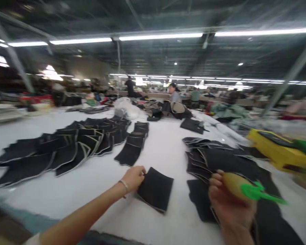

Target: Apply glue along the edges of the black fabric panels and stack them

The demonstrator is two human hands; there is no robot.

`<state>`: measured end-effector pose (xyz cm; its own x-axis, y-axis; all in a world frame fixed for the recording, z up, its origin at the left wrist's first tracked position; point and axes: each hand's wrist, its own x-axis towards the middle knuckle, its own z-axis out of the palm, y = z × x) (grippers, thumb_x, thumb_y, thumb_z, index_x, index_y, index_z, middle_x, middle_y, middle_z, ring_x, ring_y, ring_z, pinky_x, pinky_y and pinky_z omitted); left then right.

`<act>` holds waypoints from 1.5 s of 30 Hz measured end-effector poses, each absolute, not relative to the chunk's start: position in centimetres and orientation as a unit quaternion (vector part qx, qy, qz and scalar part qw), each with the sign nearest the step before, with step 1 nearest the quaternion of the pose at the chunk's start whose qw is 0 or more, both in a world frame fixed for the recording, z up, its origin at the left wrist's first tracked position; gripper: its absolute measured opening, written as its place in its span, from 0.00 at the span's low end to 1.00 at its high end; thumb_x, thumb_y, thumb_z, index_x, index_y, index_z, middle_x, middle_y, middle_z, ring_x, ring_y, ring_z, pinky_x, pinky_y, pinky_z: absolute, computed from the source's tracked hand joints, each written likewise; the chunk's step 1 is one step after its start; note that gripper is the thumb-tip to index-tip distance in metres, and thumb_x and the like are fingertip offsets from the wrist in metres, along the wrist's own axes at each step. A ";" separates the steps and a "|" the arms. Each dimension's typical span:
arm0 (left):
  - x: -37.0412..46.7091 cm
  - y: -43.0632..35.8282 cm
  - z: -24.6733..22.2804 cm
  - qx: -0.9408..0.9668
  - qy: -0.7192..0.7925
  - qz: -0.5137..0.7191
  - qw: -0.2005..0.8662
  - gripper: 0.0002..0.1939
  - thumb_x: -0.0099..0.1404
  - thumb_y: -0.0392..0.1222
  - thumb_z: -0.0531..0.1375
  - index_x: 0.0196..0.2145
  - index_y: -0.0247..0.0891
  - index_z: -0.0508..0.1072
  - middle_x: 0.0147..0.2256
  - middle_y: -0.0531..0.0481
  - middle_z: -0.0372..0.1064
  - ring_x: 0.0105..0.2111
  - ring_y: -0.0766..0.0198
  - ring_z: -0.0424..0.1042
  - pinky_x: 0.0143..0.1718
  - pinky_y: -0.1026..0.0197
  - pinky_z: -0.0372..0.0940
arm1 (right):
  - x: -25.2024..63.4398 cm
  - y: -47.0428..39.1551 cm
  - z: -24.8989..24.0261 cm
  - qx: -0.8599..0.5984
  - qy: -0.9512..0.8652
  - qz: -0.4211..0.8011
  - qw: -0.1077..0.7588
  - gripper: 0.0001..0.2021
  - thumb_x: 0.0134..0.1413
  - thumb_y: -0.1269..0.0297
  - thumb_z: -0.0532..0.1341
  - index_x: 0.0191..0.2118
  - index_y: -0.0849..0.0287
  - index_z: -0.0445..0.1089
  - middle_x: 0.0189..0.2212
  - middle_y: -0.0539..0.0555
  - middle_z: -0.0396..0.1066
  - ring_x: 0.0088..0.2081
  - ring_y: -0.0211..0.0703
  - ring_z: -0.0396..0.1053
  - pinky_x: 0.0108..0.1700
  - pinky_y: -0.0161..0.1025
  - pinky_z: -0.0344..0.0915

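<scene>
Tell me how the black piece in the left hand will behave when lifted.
The black piece looks thin, so it is probably light. It should flex somewhat rather than stay rigid, since similar pieces curve where they overlap. Its flat shape makes rolling unlikely.

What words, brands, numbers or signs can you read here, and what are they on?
No text can be read.
Amber container in the right hand: no lettering I can make out.
Black piece in the left hand: no marking shows.
Yellow box: too blurred to tell.
Background items: too small and blurred.
</scene>
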<state>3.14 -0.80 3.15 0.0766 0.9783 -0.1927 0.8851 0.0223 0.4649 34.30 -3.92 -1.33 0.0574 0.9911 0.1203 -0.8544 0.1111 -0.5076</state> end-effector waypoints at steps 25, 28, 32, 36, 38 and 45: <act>9.5 -2.4 0.1 0.784 0.579 0.058 0.217 0.19 0.60 0.44 0.54 0.47 0.35 0.72 0.46 0.41 0.66 0.42 0.55 0.70 0.44 0.57 0.63 | 32.4 -3.4 -1.5 -0.154 -0.187 0.644 0.726 0.19 0.51 0.53 0.68 0.43 0.61 0.73 0.38 0.58 0.76 0.37 0.49 0.76 0.38 0.45 0.76; 9.1 -2.4 -0.4 0.749 0.591 0.138 0.265 0.15 0.60 0.48 0.56 0.41 0.37 0.74 0.37 0.48 0.70 0.36 0.60 0.69 0.38 0.61 0.61 | 32.4 -3.4 -1.5 -0.156 -0.189 0.643 0.725 0.19 0.50 0.53 0.68 0.43 0.62 0.73 0.38 0.58 0.77 0.37 0.48 0.76 0.38 0.44 0.76; 8.4 -2.8 -0.6 0.709 0.597 0.214 0.307 0.21 0.62 0.59 0.53 0.25 0.39 0.69 0.22 0.55 0.63 0.25 0.65 0.62 0.28 0.63 0.54 | 32.5 -3.4 -1.3 -0.164 -0.189 0.643 0.724 0.19 0.49 0.54 0.69 0.43 0.61 0.74 0.37 0.57 0.77 0.36 0.48 0.76 0.37 0.44 0.76; 7.3 -3.6 -0.3 0.683 0.588 0.270 0.338 0.26 0.64 0.62 0.48 0.21 0.39 0.66 0.20 0.56 0.58 0.23 0.66 0.60 0.26 0.64 0.53 | 32.6 -3.4 -1.4 -0.174 -0.190 0.647 0.718 0.17 0.50 0.54 0.68 0.43 0.60 0.74 0.38 0.56 0.77 0.36 0.48 0.77 0.38 0.45 0.76; 6.8 -4.2 -0.1 0.678 0.585 0.278 0.348 0.26 0.65 0.59 0.47 0.21 0.38 0.67 0.20 0.55 0.59 0.23 0.66 0.61 0.26 0.65 0.54 | 32.7 -3.3 -1.5 -0.184 -0.184 0.648 0.716 0.17 0.50 0.54 0.68 0.43 0.59 0.74 0.39 0.56 0.77 0.36 0.48 0.77 0.38 0.46 0.76; 6.3 -7.6 0.9 0.763 0.485 0.126 0.409 0.18 0.68 0.48 0.48 0.33 0.39 0.74 0.24 0.53 0.68 0.23 0.68 0.66 0.25 0.66 0.59 | 32.7 -3.1 -1.3 -0.209 -0.144 0.645 0.721 0.20 0.42 0.54 0.72 0.41 0.58 0.76 0.39 0.56 0.78 0.35 0.49 0.77 0.35 0.44 0.77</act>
<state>6.28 -7.61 0.90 0.4974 0.8431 -0.2042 0.6371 -0.1953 0.7457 32.72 -3.13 -1.34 0.1274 0.9899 -0.0622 -0.8695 0.0813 -0.4873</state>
